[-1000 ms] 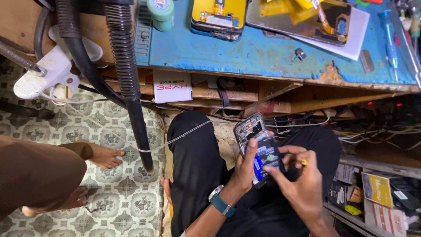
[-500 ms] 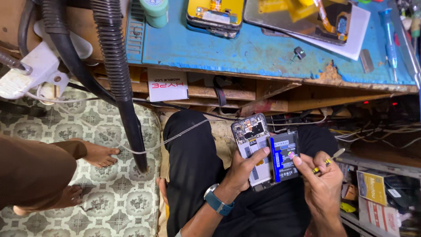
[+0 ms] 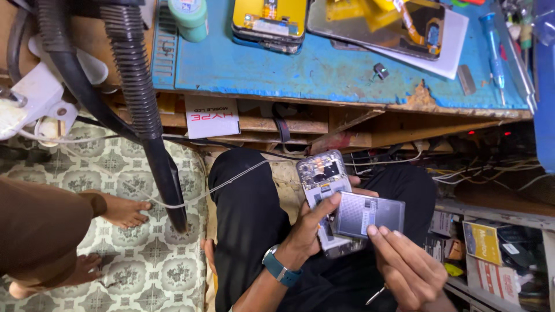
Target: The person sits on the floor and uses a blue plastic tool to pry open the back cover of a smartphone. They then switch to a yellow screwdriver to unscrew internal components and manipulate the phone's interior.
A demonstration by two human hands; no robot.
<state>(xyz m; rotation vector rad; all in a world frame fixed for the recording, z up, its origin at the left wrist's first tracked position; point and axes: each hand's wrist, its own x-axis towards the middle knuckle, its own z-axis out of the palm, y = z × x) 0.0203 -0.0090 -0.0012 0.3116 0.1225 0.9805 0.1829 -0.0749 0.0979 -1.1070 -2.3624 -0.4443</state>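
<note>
Two hands are sharing the job over our lap, below the blue worktop (image 3: pixel 324 75). Our left hand (image 3: pixel 309 231) is gripping the opened phone (image 3: pixel 321 176), its long axis running upward-left. Our right hand (image 3: pixel 404 268) is pinching the grey battery (image 3: pixel 370 215) lying crosswise over it, fingertips (image 3: pixel 373 231) closed on its lower edge, wrist bent upward
</note>
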